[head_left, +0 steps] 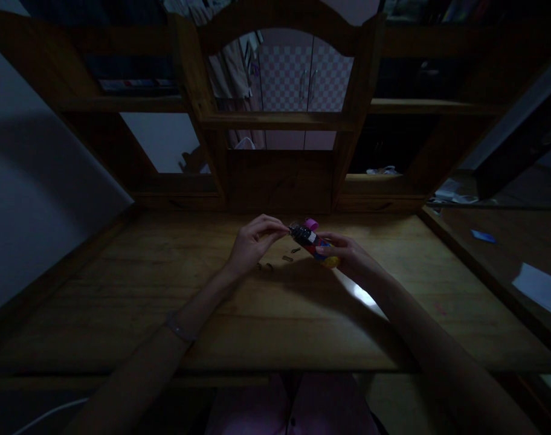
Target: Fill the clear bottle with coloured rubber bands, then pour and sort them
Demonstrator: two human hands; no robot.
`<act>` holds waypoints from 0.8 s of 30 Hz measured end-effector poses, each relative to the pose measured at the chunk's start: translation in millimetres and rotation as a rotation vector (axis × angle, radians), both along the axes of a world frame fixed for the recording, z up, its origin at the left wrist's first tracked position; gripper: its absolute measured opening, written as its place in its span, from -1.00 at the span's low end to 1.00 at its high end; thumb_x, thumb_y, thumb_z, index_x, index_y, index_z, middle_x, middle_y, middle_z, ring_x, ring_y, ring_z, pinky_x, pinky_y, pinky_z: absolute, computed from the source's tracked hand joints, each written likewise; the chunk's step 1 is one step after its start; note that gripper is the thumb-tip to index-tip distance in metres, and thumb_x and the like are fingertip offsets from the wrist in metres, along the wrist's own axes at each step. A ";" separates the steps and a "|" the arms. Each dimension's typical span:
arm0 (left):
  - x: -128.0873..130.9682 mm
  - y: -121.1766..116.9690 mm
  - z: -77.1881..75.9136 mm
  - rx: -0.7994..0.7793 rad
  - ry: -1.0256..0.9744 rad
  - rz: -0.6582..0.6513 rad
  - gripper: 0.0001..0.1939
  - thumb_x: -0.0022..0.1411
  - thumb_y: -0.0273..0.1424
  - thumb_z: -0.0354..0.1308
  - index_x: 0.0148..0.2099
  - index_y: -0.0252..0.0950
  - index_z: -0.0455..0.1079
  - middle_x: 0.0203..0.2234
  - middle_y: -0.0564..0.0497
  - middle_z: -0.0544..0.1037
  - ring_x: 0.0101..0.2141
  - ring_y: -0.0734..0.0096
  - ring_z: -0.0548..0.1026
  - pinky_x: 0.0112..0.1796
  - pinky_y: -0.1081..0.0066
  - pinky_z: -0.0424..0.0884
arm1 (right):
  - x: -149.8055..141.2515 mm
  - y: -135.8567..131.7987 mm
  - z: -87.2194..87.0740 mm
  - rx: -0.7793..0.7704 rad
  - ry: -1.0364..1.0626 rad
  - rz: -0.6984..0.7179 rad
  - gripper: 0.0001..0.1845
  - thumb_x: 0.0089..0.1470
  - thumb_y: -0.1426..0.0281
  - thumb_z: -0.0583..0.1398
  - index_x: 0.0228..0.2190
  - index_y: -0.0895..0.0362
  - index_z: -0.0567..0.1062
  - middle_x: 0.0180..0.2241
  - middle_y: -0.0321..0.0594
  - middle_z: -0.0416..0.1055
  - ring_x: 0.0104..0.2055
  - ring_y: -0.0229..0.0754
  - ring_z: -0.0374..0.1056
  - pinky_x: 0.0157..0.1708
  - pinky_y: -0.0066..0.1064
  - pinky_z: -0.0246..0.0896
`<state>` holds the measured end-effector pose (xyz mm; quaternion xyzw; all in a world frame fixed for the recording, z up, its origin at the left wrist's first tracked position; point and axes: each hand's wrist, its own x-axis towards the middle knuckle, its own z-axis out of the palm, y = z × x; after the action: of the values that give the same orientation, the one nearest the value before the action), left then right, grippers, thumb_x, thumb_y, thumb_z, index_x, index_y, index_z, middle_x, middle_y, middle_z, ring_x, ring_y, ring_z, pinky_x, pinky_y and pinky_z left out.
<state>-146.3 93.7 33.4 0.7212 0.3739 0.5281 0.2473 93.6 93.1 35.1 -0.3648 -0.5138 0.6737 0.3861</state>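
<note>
My right hand (345, 249) wraps tilted bottle (312, 239), centre of frame; left hand (252, 240) pinches its dark tip. Slack right-hand grip while left tugs could drop it onto small metal pieces (287, 258).

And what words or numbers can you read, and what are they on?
None can be read.
Held bottle: any writing is too small and blurred.
Blue flat thing on the right: too small to tell.
White paper: no readable print.
</note>
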 end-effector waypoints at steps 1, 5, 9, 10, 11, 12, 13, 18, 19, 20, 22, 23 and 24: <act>0.1 -0.7 0.6 -0.012 -0.010 0.005 -0.86 0.23 -0.32 0.24 -0.21 -0.23 0.56 -0.25 -0.04 0.53 -0.18 0.33 0.50 -0.12 0.31 0.45 | -0.3 -0.4 0.6 0.003 -0.008 -0.012 -0.56 -0.18 0.32 0.42 -0.17 0.05 0.59 -0.10 -0.18 0.51 -0.06 -0.01 0.40 -0.03 -0.19 0.21; 0.0 -5.6 4.9 -0.074 -0.014 0.007 -0.79 0.29 -0.26 0.17 -0.15 -0.24 0.55 -0.20 -0.06 0.56 -0.15 0.31 0.49 -0.13 0.33 0.42 | -0.9 -2.1 2.2 0.022 -0.044 -0.020 -0.55 -0.19 0.31 0.42 -0.17 0.05 0.58 -0.13 -0.18 0.51 -0.09 -0.03 0.40 -0.02 -0.17 0.21; -0.3 -11.2 7.9 -0.107 0.005 0.018 -0.68 0.40 -0.23 -0.02 -0.11 -0.26 0.51 -0.21 -0.06 0.57 -0.20 0.34 0.47 -0.13 0.34 0.37 | -0.8 -3.1 0.4 0.056 -0.034 0.003 -0.58 -0.12 0.31 0.40 -0.15 0.05 0.57 -0.11 -0.18 0.50 -0.06 -0.03 0.39 0.00 -0.17 0.19; 0.0 -12.3 8.0 -0.108 -0.011 0.013 -0.67 0.41 -0.22 -0.04 -0.09 -0.26 0.48 -0.22 -0.06 0.58 -0.23 0.35 0.47 -0.15 0.35 0.37 | -1.0 -3.4 -0.2 0.063 -0.035 0.004 -0.59 -0.12 0.31 0.39 -0.15 0.05 0.57 -0.10 -0.18 0.50 -0.05 -0.03 0.39 0.01 -0.16 0.18; 0.4 -13.4 7.9 -0.112 -0.030 0.004 -0.67 0.41 -0.20 -0.06 -0.08 -0.26 0.45 -0.22 -0.05 0.58 -0.25 0.35 0.46 -0.17 0.35 0.36 | -1.3 -3.8 -0.7 0.066 -0.037 0.009 -0.60 -0.11 0.32 0.39 -0.15 0.04 0.57 -0.09 -0.18 0.49 -0.03 -0.02 0.39 0.02 -0.16 0.18; 1.1 -14.2 7.5 -0.119 -0.047 -0.009 -0.67 0.41 -0.19 -0.07 -0.07 -0.26 0.42 -0.23 -0.05 0.58 -0.25 0.35 0.46 -0.19 0.36 0.36 | -1.7 -4.2 -0.9 0.067 -0.039 0.014 -0.60 -0.11 0.32 0.39 -0.15 0.04 0.57 -0.09 -0.18 0.49 -0.03 -0.02 0.38 0.03 -0.16 0.17; 1.9 -15.0 7.1 -0.131 -0.058 -0.022 -0.68 0.41 -0.18 -0.07 -0.06 -0.26 0.40 -0.23 -0.05 0.57 -0.25 0.35 0.46 -0.20 0.36 0.36 | -2.0 -4.7 -1.1 0.068 -0.039 0.019 -0.60 -0.11 0.32 0.39 -0.15 0.04 0.57 -0.09 -0.18 0.49 -0.02 -0.01 0.38 0.04 -0.15 0.17; 4.0 -15.3 6.2 -0.174 -0.067 -0.068 -0.70 0.41 -0.22 -0.08 -0.13 -0.26 0.41 -0.27 -0.03 0.55 -0.24 0.35 0.47 -0.20 0.36 0.35 | 0.7 -3.1 0.0 0.078 -0.074 0.015 -0.60 -0.12 0.35 0.40 -0.16 0.03 0.58 -0.09 -0.18 0.50 -0.03 -0.01 0.38 0.04 -0.15 0.15; 3.4 -14.1 6.3 -0.168 -0.078 -0.063 -0.72 0.40 -0.24 -0.06 -0.13 -0.26 0.42 -0.26 -0.04 0.55 -0.24 0.35 0.46 -0.20 0.36 0.36 | 2.6 -1.5 0.1 0.087 -0.085 0.006 -0.60 -0.12 0.34 0.40 -0.16 0.02 0.58 -0.10 -0.18 0.50 -0.03 0.00 0.38 0.03 -0.14 0.15; 2.4 -12.3 6.3 -0.155 -0.092 -0.061 -0.74 0.38 -0.26 -0.03 -0.13 -0.26 0.43 -0.23 -0.05 0.54 -0.23 0.34 0.46 -0.21 0.36 0.37 | 4.8 0.6 0.1 0.099 -0.089 -0.007 -0.60 -0.12 0.33 0.39 -0.15 0.01 0.58 -0.09 -0.19 0.51 -0.03 0.00 0.37 0.03 -0.14 0.14; -0.3 -7.3 5.2 -0.127 -0.118 -0.078 -0.78 0.33 -0.32 0.03 -0.11 -0.27 0.45 -0.13 -0.09 0.51 -0.20 0.32 0.45 -0.20 0.34 0.41 | 9.4 5.4 -0.7 0.112 -0.073 -0.037 -0.60 -0.11 0.33 0.39 -0.15 -0.01 0.58 -0.08 -0.19 0.51 -0.02 -0.02 0.37 0.00 -0.15 0.15; -1.6 -4.3 3.8 -0.117 -0.126 -0.097 -0.79 0.31 -0.35 0.04 -0.10 -0.27 0.46 -0.08 -0.10 0.48 -0.19 0.31 0.46 -0.18 0.32 0.43 | 11.3 7.8 -1.4 0.107 -0.056 -0.053 -0.60 -0.11 0.32 0.39 -0.15 -0.01 0.58 -0.08 -0.20 0.50 -0.04 -0.03 0.37 -0.02 -0.17 0.16; -2.5 -1.2 1.5 -0.112 -0.123 -0.115 -0.78 0.30 -0.39 0.04 -0.09 -0.27 0.46 -0.03 -0.11 0.45 -0.16 0.30 0.46 -0.15 0.30 0.44 | 12.9 10.0 -2.2 0.092 -0.037 -0.065 -0.60 -0.12 0.32 0.39 -0.15 -0.01 0.58 -0.07 -0.19 0.50 -0.06 -0.05 0.38 -0.05 -0.19 0.18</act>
<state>-148.8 92.5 35.0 0.6930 0.3447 0.5345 0.3395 106.4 103.1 32.9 -0.3755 -0.5393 0.6294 0.4147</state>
